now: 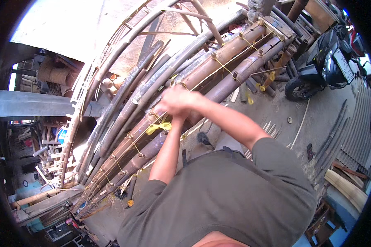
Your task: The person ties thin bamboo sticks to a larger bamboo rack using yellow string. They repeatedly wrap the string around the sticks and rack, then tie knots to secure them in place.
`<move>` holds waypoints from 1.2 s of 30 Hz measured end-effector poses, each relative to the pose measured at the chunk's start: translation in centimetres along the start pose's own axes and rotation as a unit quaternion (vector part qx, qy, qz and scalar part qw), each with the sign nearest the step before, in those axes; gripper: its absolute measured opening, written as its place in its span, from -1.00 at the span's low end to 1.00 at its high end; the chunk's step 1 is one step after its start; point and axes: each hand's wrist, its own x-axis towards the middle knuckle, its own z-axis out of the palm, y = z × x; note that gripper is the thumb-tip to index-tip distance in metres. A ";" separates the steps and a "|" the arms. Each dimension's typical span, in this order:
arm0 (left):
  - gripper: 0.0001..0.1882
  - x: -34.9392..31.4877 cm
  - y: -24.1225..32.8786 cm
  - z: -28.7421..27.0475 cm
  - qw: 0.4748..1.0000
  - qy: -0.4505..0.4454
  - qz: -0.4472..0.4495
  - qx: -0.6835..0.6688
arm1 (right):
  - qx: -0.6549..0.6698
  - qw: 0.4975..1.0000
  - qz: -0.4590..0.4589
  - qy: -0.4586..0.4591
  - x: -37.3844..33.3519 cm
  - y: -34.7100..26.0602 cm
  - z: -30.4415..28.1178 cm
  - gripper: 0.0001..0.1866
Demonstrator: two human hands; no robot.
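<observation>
Both my hands meet over a long pair of brown bamboo poles (218,61) fitted with short upright pegs and laced with thin yellow cord. My right hand (180,99) lies over the left, its fingers curled closed and slightly blurred. Mostly covered by it, my left hand (175,112) is closed too, near the nearer pole. What the fingers grip is hidden. Just below the hands hangs a loose bundle of yellow cord (158,127) against the poles. A second purplish-brown pole (226,86) runs alongside the first, closer to my body.
Dark bamboo poles (123,111) lie stacked beyond the work, beside a curved bamboo frame (101,70). A motorcycle (327,68) stands at the far right. Thin sticks (270,129) lie on the floor beside me, and corrugated sheets (356,127) are at the right edge.
</observation>
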 end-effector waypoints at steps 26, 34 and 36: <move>-0.92 15.8 -8.2 -3.2 0.899 0.084 -0.368 -0.224 | 0.818 -0.064 -0.019 0.572 -23.9 18.5 23.2 -0.68; -0.57 13.7 -4.7 -17.3 0.897 -0.193 -0.342 -0.205 | 0.930 0.031 0.213 0.298 -18.6 0.4 29.2 -0.02; -0.56 10.4 -7.2 -21.2 0.981 -0.131 -0.118 0.077 | 0.975 0.135 0.147 0.094 -13.3 -7.1 27.6 -0.14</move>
